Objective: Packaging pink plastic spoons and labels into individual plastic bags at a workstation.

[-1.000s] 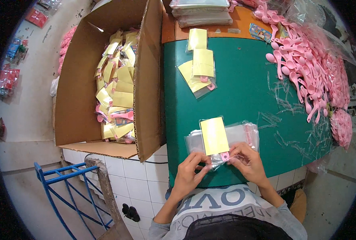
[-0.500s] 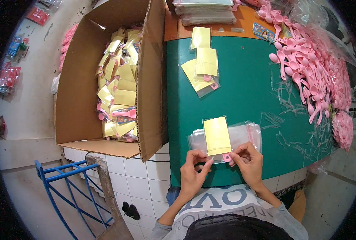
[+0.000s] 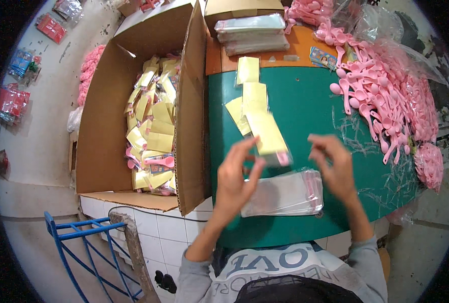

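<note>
A clear packet with a yellow card (image 3: 267, 132) and a pink spoon end (image 3: 283, 158) at its lower edge lies over other yellow-card packets (image 3: 255, 96) on the green table (image 3: 305, 111). My left hand (image 3: 234, 177) is at its lower left side, thumb and index finger apart, the index tip at the card's edge. To the right of the packet, my right hand (image 3: 335, 164) is raised with bent, parted fingers and holds nothing. Between and below my hands lies a stack of clear plastic bags (image 3: 285, 194).
At left stands a large cardboard box (image 3: 191, 116) holding many such packets (image 3: 151, 131). Pink spoons (image 3: 381, 96) are heaped at the right, near plastic scraps (image 3: 356, 131). Stacked bags (image 3: 250, 33) and small printed cards (image 3: 323, 57) lie at the back. A blue metal frame (image 3: 83, 222) stands lower left.
The packet has moved from above the bag stack up to the other packets. Both hands have moved forward; the right has let go and drawn aside, and the left's fingers have parted.
</note>
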Motion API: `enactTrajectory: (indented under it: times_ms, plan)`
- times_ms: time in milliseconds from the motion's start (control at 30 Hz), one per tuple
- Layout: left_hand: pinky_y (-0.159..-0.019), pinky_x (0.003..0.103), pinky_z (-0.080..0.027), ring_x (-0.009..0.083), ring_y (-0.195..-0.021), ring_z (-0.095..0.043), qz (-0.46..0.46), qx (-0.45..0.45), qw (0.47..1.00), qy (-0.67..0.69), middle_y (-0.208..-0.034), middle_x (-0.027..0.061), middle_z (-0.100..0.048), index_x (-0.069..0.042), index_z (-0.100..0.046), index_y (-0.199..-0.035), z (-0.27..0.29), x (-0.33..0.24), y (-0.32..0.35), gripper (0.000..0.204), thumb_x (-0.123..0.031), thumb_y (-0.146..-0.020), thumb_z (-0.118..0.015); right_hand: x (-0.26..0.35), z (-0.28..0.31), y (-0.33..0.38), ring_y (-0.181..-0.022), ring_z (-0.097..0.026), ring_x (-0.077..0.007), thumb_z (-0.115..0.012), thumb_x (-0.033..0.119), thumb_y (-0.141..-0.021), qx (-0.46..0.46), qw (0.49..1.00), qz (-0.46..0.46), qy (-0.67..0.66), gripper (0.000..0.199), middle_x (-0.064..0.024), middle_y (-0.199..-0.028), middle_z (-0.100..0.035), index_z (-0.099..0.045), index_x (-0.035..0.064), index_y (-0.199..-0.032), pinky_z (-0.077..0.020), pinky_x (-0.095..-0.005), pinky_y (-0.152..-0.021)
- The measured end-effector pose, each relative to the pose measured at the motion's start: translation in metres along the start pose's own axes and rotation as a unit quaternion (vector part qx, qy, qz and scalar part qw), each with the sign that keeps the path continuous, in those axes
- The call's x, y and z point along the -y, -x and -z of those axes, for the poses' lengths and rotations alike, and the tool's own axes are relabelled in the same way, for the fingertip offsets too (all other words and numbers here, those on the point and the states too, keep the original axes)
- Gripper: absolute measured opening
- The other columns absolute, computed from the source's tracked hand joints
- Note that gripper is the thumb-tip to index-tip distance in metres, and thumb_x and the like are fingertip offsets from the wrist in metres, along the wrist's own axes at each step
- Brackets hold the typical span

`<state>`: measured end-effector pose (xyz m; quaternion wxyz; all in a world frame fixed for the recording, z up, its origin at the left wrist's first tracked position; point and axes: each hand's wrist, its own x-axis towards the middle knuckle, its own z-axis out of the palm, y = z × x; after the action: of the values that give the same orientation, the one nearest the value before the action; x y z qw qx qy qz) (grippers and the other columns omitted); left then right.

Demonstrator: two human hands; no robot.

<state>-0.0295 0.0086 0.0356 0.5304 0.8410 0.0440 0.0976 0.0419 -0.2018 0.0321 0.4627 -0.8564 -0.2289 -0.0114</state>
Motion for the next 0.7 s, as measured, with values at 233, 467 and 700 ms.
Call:
enactTrajectory:
  times_ms: [233, 467, 700]
  plan:
    - [-0.077, 0.037, -0.045, 0.0291, -0.090, -0.054, -0.099, 0.116, 0.979, -0.135, -0.094, 0.0141, -0.050, -0.004, -0.054, -0.099, -0.028, 0.016, -0.013, 0.028, -0.013, -0.075, -0.065, -0.149, 0.067, -0.103, -0.079, -0.058, -0.0314, -0.059, 0.015, -0.078, -0.114, 0.920, -0.082, 0.367, 0.024, -0.0176, -0.086, -0.060, -0.058, -0.0015, -0.095, -0.0452, -0.0387, -0.069]
    - [-0.066, 0.035, -0.047, 0.0272, -0.079, -0.057, -0.187, 0.181, 0.952, -0.162, -0.088, 0.0110, -0.053, -0.005, -0.055, -0.089, -0.063, 0.025, -0.005, 0.021, -0.011, -0.072, -0.067, -0.161, 0.087, -0.123, -0.081, -0.057, -0.0370, -0.055, 0.026, -0.081, -0.134, 0.948, -0.138, 0.254, 0.031, -0.0198, -0.088, -0.060, -0.057, 0.0015, -0.099, -0.0429, -0.0423, -0.069]
    - [-0.060, 0.031, -0.047, 0.0207, -0.065, -0.056, -0.113, 0.178, 0.977, 0.006, -0.076, 0.0076, -0.055, -0.003, -0.053, -0.082, -0.053, 0.033, -0.015, 0.020, -0.008, -0.071, -0.069, -0.042, 0.068, -0.041, -0.071, -0.047, -0.0164, -0.047, 0.009, -0.086, -0.076, 0.997, -0.020, 0.004, 0.024, -0.0080, -0.085, -0.046, -0.055, 0.0029, -0.108, -0.0419, -0.0283, -0.062]
